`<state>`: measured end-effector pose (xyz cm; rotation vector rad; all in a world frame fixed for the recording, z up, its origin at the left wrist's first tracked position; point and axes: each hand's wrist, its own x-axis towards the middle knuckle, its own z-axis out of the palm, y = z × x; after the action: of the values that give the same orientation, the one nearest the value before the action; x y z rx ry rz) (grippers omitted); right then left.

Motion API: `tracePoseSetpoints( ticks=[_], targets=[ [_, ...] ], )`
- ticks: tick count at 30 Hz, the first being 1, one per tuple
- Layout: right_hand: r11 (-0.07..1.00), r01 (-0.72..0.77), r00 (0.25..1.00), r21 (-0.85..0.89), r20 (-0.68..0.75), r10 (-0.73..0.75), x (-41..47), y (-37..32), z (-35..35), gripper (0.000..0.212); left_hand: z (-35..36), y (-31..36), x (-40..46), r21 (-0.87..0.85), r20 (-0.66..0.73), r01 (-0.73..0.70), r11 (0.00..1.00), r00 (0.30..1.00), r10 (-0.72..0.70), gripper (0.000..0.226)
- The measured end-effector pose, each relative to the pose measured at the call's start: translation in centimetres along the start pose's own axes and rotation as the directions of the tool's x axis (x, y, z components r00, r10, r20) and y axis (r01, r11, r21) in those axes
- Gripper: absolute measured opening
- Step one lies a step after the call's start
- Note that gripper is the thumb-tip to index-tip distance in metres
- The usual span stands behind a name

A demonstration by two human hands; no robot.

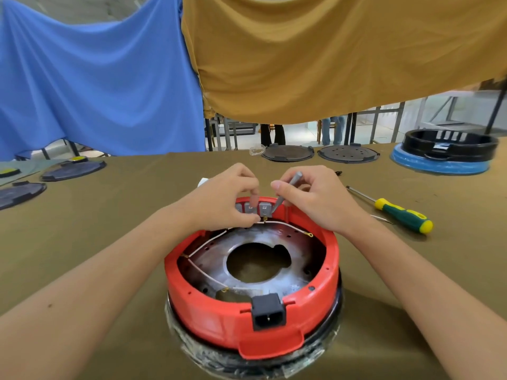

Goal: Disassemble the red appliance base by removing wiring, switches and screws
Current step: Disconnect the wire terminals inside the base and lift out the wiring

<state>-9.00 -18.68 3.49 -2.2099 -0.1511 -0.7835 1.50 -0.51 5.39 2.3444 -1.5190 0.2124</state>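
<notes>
Fingers (pixel 253 200) pinching switches (pixel 255 208) at red base (pixel 247 316) far rim, tweezers (pixel 286 192) gripped alongside; wiring (pixel 208 241), power socket (pixel 269 311) still in.

Bright, even light, seems to come from above. Soft shadows only, like under the screwdriver (pixel 395 209). Mild glare on the metal plate (pixel 263 238). Strong fisheye bend at the edges, arms stretched. Focus is decent, slightly soft far back.

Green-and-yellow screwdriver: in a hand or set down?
Set down. The screwdriver lies flat on the table, clear of the right hand, which grips a grey tool.
</notes>
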Motion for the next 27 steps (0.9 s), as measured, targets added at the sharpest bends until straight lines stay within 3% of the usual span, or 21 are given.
tracePoseSetpoints(
  ticks=[3,8,27],
  targets=[
    [0.999,-0.013,1.000,-0.048,0.022,0.014,0.0,0.0,-0.1,0.023,0.6,0.1,0.5,-0.014,0.070,-0.025,1.000,0.997,0.026,0.015],
    [0.994,-0.011,0.998,-0.106,0.057,0.018,0.1,-0.1,-0.1,0.019,1.3,-0.8,0.1,-0.073,0.013,-0.004,0.997,1.000,0.005,0.006],
    [0.986,-0.055,0.994,-0.155,0.089,0.069,1.4,-0.2,0.8,0.030,1.5,-0.6,0.3,-0.109,0.051,0.055,0.993,0.997,-0.050,0.004]
  ],
)
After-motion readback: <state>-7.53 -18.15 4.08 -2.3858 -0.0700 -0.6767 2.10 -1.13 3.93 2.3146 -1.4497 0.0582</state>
